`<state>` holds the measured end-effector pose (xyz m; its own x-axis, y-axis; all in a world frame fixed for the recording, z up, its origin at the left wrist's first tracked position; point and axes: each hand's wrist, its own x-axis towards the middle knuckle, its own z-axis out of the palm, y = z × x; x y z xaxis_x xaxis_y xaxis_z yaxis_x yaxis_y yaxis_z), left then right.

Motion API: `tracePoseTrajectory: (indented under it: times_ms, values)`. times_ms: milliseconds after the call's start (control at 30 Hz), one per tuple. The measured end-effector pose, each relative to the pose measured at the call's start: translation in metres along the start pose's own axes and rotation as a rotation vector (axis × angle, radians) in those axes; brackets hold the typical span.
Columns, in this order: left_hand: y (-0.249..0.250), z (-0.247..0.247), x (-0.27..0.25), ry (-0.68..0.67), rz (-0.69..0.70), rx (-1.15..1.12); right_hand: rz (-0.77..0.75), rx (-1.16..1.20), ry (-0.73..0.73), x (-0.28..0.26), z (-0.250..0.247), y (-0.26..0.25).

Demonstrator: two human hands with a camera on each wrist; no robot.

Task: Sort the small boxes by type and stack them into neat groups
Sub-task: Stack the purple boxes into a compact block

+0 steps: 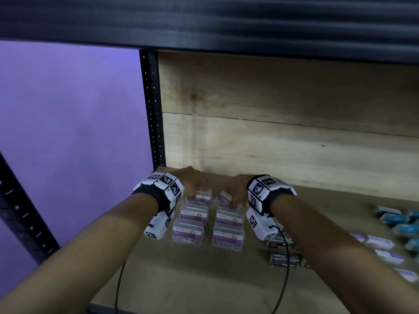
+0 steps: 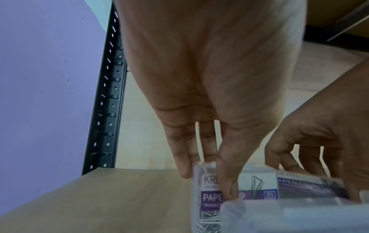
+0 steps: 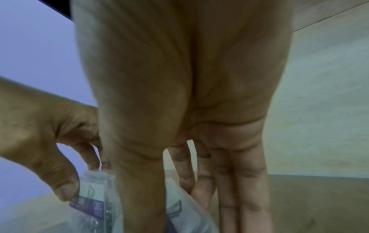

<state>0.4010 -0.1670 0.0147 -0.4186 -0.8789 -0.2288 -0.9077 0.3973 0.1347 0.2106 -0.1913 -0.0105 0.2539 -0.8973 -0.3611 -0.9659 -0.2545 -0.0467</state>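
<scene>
Left hand (image 1: 192, 181) pinches rear clear plastic paper-clip box (image 1: 199, 197); right hand (image 1: 237, 191) clamps tilted one (image 1: 223, 198). Level it, align edges.

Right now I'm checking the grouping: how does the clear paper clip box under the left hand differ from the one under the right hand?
The left hand pinches a clear plastic paper clip box lying level, squared with its column; the right hand holds its clear plastic paper clip box tilted and askew. The left one's label reads plainly; the right one's is blurred. Both share purple-and-white labels.
</scene>
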Motion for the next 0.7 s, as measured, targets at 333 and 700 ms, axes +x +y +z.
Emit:
tracePoseTrajectory:
  times_ms: [333, 700]
  values:
    - [0.005, 0.001, -0.002, -0.039, 0.008, -0.015, -0.146, -0.062, 0.04, -0.024, -0.007, -0.001]
    - [0.011, 0.003, 0.0, -0.052, 0.015, 0.018, -0.14, 0.018, 0.036, -0.04, -0.007, 0.003]
